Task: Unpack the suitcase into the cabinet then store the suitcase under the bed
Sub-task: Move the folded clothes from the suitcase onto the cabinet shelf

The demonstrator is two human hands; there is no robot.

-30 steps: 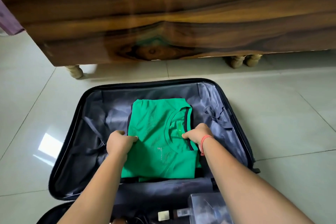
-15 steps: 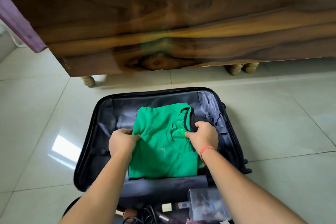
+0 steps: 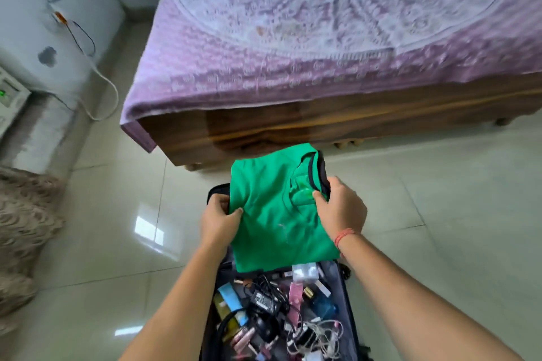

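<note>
**Shirt lifted clear of suitcase**

Since a second ago the folded green shirt has risen out of the far half and is now held above it, in front of the bed.

Head view: the left hand pinches the shirt's left edge, thumb on top. The right hand grips its collar side. Below, the suitcase lies open, with cables and a charger in its near half.

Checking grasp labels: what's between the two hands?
Head view: only the folded green T-shirt spans the gap; the left hand grips its left edge, the right hand grips near the collar.
</note>
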